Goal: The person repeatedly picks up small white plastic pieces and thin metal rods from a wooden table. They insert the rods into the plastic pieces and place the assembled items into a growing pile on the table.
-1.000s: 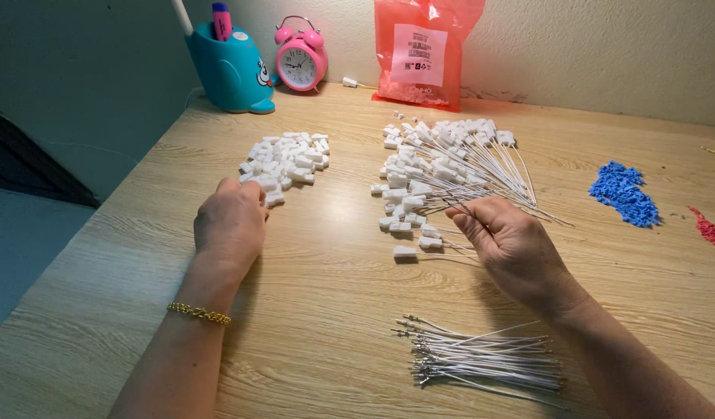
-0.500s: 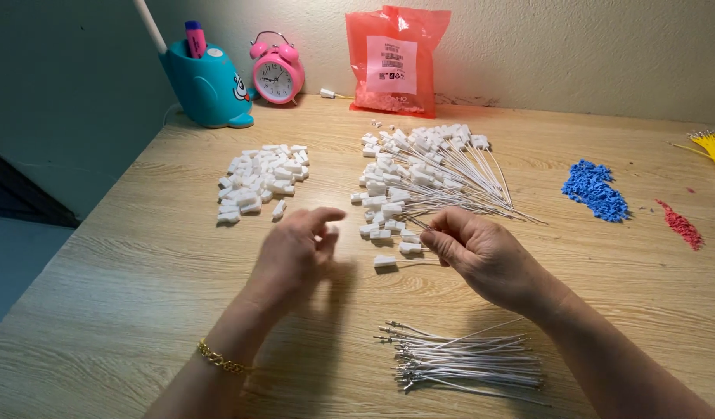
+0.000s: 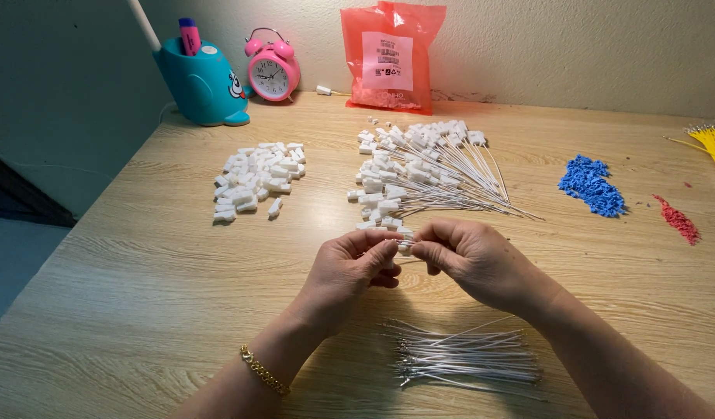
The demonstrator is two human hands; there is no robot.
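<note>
My left hand [image 3: 349, 271] and my right hand [image 3: 470, 260] meet over the middle of the wooden table [image 3: 140, 287], fingertips together. Between them they pinch a small white plastic connector [image 3: 405, 244], and my right hand also grips a thin white wire against it. Just beyond my hands lies a pile of white wires fitted with connectors [image 3: 423, 167]. A heap of loose white connectors [image 3: 256, 178] sits to the left. A bundle of bare white wires [image 3: 466, 357] lies close to me, under my right wrist.
At the back stand a teal pen holder [image 3: 202, 81], a pink alarm clock [image 3: 273, 72] and a red plastic bag [image 3: 388, 58]. On the right lie a blue pile of small parts [image 3: 592, 186], a few red parts [image 3: 677, 219] and yellow wires [image 3: 713, 143].
My left hand left the heap of loose connectors and came to the centre. My right hand drew a wire back from the pile, and both hands now meet on a connector.
</note>
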